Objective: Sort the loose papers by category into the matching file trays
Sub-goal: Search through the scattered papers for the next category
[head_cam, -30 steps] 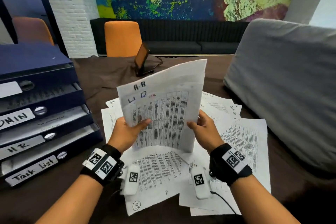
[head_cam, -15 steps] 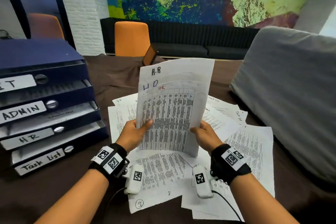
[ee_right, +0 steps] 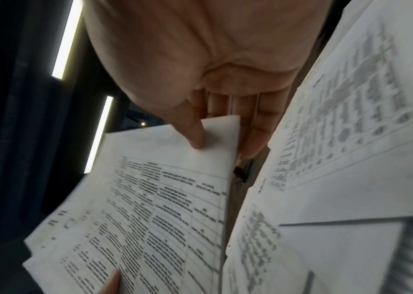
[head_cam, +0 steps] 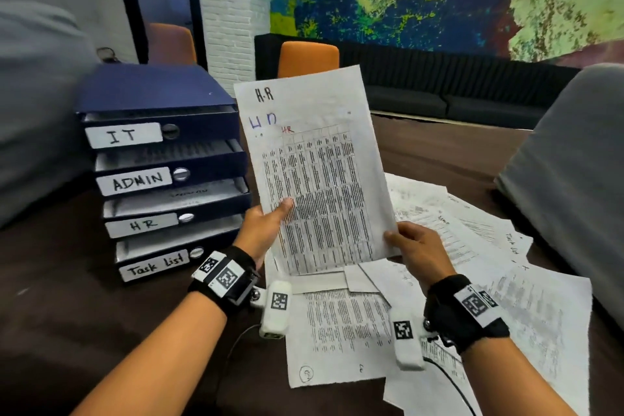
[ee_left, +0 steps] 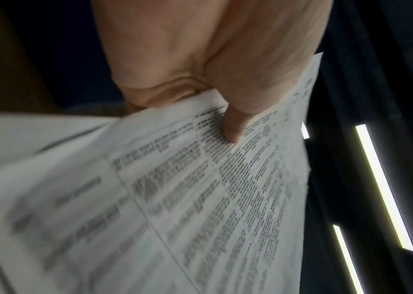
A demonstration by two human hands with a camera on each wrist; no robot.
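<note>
The left hand (head_cam: 266, 230) pinches the left edge of the held sheets (head_cam: 317, 172), thumb on the printed face and fingers behind. The right hand (head_cam: 417, 252) pinches their lower right corner, thumb on top, as the right wrist view shows clearly. The sheets stand nearly upright at the centre of the frame, above the desk (head_cam: 67, 297), marked "H-R" at the top. At least two sheets are in the bundle, judging by the offset headings and the layered edges in the right wrist view; I cannot give an exact count.

To the left stands the tray stack (head_cam: 169, 179): four trays, labelled IT, ADMIN, HR and Task list from top to bottom. The HR tray (head_cam: 175, 209), third down, is just beside the left hand and already holds paper.

The loose papers (head_cam: 456, 246) spread over the desk at lower right, overlapping; roughly eight or more, not countable for sure.

The risks, as I judge them: the tray slots are shallow and close together, so the limp bundle could buckle at the lip or slide into the ADMIN or Task list slot. The bundle is uneven, so a back sheet may slip out if either pinch loosens. A sheet of another category could also hide behind the front one.
</note>
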